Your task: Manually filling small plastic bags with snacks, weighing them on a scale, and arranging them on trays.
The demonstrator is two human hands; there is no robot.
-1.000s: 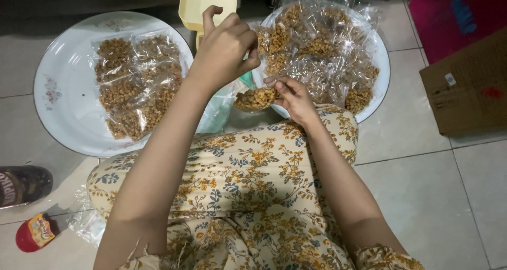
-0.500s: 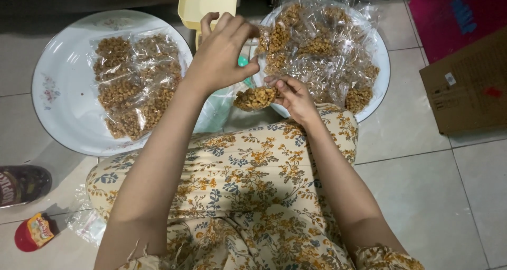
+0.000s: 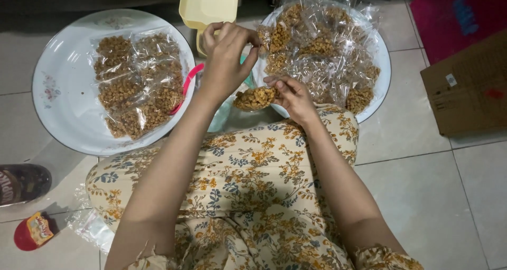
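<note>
My right hand (image 3: 294, 96) grips a small clear bag of brown snack pieces (image 3: 255, 98) just above my floral-skirted lap. My left hand (image 3: 226, 58) is raised over it, fingertips pinched together on the bag's clear top near the right tray's edge. A white round tray (image 3: 58, 85) at the left holds several filled packets (image 3: 136, 82) lying flat. A second white tray (image 3: 381, 58) at the right is heaped with more clear packets (image 3: 322, 45).
A pale yellow scoop (image 3: 208, 3) lies between the trays at the back. A pink strip (image 3: 185, 87) rests by the left tray's rim. At the right are a cardboard box (image 3: 467, 85) and a pink mat (image 3: 454, 11). At the left are a dark bottle (image 3: 21, 183) and a red cap (image 3: 30, 232).
My left hand has lifted and shifted a little to the right, its fingers closing into a pinch on the bag's top. The pink strip beside the left tray has come into view.
</note>
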